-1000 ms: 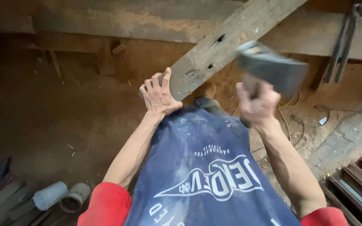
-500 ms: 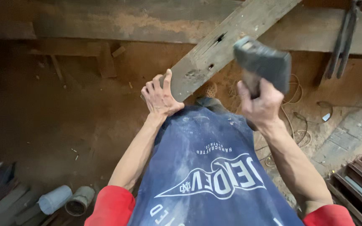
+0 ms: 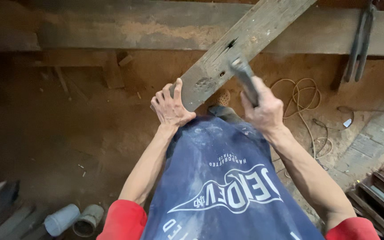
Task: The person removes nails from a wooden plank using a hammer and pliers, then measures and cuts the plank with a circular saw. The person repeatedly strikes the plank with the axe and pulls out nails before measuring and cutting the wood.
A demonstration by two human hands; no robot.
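Observation:
A long weathered wooden plank (image 3: 241,49) slants up from my lap toward the upper right, with a dark slot cut in it. My left hand (image 3: 170,106) grips the plank's near end, fingers spread along its left edge. My right hand (image 3: 265,109) is closed on the handle of a dark metal chopping tool (image 3: 244,78), whose blurred head is down against the plank's right edge. A blue apron (image 3: 227,186) with white print covers my lap below both hands.
A heavy wooden beam (image 3: 134,31) runs across the back. Metal tongs (image 3: 360,42) hang at the upper right. A coil of rope (image 3: 303,95) lies on the dirt floor. Pipe pieces (image 3: 74,218) lie lower left, stacked boards (image 3: 381,195) lower right.
The tool's head was raised high over my right hand; it has swung down onto the plank's edge. My left hand has stayed on the plank's end.

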